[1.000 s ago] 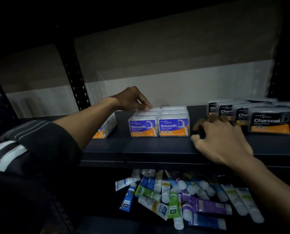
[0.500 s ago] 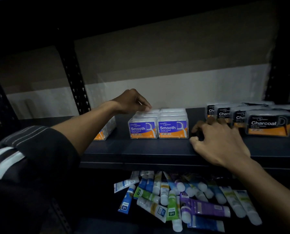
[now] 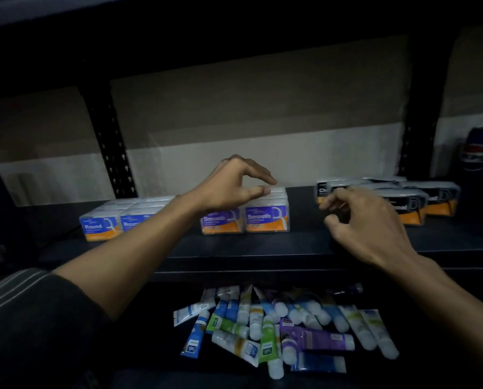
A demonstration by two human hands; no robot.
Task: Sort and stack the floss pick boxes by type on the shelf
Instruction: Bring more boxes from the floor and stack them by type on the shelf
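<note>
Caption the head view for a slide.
Left hand pinches the top of the Smooth boxes; right hand hovers before the Charcoal boxes; Round boxes sit left on the shelf.

Left hand point(image 3: 234, 183) pinches Smooth boxes point(image 3: 267, 220); right hand point(image 3: 366, 223) loose near Charcoal boxes point(image 3: 442, 199).

On the dark shelf point(image 3: 262, 245) stand blue Round boxes point(image 3: 101, 227) left, purple Smooth boxes point(image 3: 267, 219) centre, black Charcoal boxes point(image 3: 413, 206) right.

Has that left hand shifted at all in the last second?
Yes. The left hand moved right along the shelf: its fingers were over the left stack of Smooth boxes, and now reach the top of the right stack.
</note>
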